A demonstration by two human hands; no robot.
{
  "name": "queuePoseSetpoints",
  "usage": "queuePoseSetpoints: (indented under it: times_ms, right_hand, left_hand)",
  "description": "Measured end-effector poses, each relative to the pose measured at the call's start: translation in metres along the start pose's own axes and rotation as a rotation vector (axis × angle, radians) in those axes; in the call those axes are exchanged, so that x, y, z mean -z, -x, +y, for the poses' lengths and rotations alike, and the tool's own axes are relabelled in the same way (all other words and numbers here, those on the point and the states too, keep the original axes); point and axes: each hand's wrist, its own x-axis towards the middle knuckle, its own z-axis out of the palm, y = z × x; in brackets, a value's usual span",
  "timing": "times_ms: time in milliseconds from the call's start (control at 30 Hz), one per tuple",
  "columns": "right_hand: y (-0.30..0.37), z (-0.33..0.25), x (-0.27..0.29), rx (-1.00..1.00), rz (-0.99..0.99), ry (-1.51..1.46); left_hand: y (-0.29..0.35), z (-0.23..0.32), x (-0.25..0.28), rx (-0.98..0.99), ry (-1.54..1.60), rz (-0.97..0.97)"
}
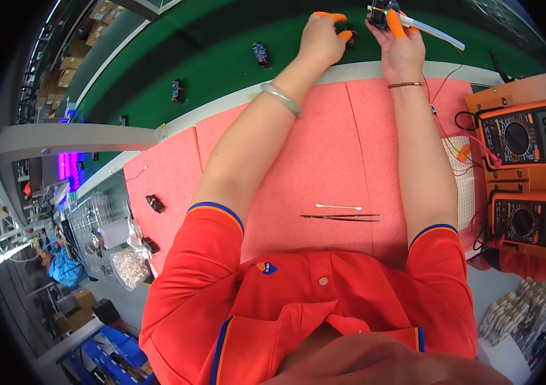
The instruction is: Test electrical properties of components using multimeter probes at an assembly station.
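Observation:
Both hands reach over the green conveyor belt [221, 67], with orange covers on some fingertips. My left hand [320, 42] is closed, thumb and index finger around a small black module [350, 36] at the belt. To its right, my right hand [403, 54] grips a small black electronic module [379, 18] with a lit green spot. A white translucent rod [436, 33] sticks out rightward from the same hand, and a thin wire hangs near its far end. Whether the rod touches the module is hidden by the fingers.
More small modules [260, 54] stand along the belt to the left. On the pink mat [298, 160] lie a cotton swab [338, 206], dark tweezers [342, 218] and a black part [155, 203]. Two orange multimeters [518, 138] stand at right, with wires beside my right forearm.

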Motion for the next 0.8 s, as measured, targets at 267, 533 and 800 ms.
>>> queuePoseSetpoints:
  times_ms: [267,533,800]
  right_hand:
    - [0.013,-0.007,-0.010,-0.028,0.016,0.139]
    - [0.034,0.009,-0.025,-0.094,-0.177,0.282]
    - [0.045,0.005,-0.040,-0.194,-0.210,0.400]
  left_hand:
    - [0.032,-0.016,0.073,0.035,-0.910,0.085]
    - [0.055,-0.030,0.083,0.143,0.435,-0.043]
    - [0.060,-0.018,0.072,0.159,0.865,-0.183]
